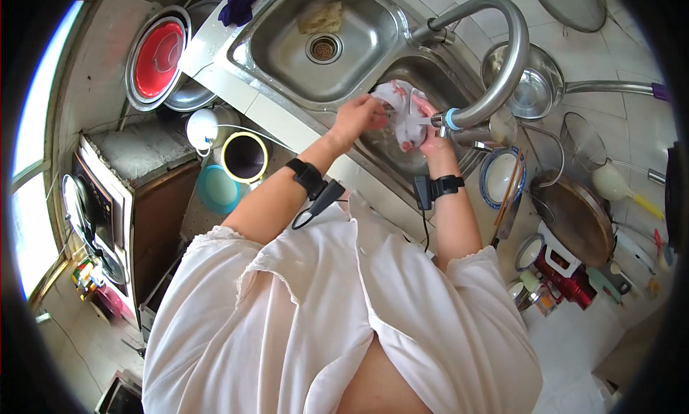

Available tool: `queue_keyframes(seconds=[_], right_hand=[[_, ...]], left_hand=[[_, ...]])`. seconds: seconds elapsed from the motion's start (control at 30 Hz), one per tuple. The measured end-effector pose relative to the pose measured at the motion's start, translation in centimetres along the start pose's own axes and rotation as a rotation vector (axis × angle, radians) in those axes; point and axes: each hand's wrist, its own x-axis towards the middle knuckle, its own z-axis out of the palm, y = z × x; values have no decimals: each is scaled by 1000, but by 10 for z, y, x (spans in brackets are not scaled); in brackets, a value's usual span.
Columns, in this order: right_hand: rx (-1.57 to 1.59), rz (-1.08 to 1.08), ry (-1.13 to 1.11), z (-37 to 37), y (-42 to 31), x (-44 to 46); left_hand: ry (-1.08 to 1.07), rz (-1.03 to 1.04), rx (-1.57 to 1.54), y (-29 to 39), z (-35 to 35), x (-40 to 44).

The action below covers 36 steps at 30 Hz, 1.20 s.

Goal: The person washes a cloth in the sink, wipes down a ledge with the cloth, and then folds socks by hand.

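Note:
A wet white cloth with red-pink patches [399, 105] hangs over the right-hand sink basin [373, 143], under the end of the curved metal faucet [518, 52]. My left hand [361, 118] is at the cloth's left edge, its fingers bent and pressed together on it. On the other side my right hand [430, 130] holds the cloth from beneath and beside, partly hidden by the cloth and the faucet's spout. Water shows in the basin below.
The left basin [280, 55] holds a yellowish sponge-like piece [321, 18] near its drain. A dark purple cloth [237, 5] lies on the counter's corner. On the right are a metal pan [527, 84], a blue-rimmed bowl [497, 177] and chopsticks [511, 184].

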Motion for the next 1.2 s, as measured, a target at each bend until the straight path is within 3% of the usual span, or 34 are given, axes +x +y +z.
queue_keyframes(seconds=[0.03,0.1,0.13,0.2,0.4,0.47,0.67,0.8,0.87,0.93,1.0,1.1,1.2], right_hand=[[9,-28,-43,-6,2,-1],[15,-61,-121,-10,5,-6],[13,-59,-118,-12,9,-9],[-570,-231,24,-18,16,-16],[-542,-244,97,-32,13,-52],[-754,-500,255,-30,15,-58],[-200,-592,396,-27,13,-60],[-272,-611,489,-47,15,-49],[-248,-631,491,-38,13,-53],[-221,-656,495,-35,11,-52],[-398,-587,574,-43,15,-47],[-515,-464,509,-54,21,-40],[-576,-349,522,-49,14,-54]], left_hand=[[-3,-2,-1,-3,-3,11],[-96,-238,-109,-9,-1,29],[-97,-240,-112,-10,8,34],[-95,-31,-267,-13,34,45],[-115,12,-303,-15,49,33],[-40,-29,-136,-16,37,30],[43,108,46,-5,-3,22],[-5,126,-19,4,-15,9],[159,187,215,-15,-18,21],[157,186,201,6,2,-4],[153,182,190,20,19,-19],[6,62,215,25,24,-18],[79,28,140,24,15,-13]])
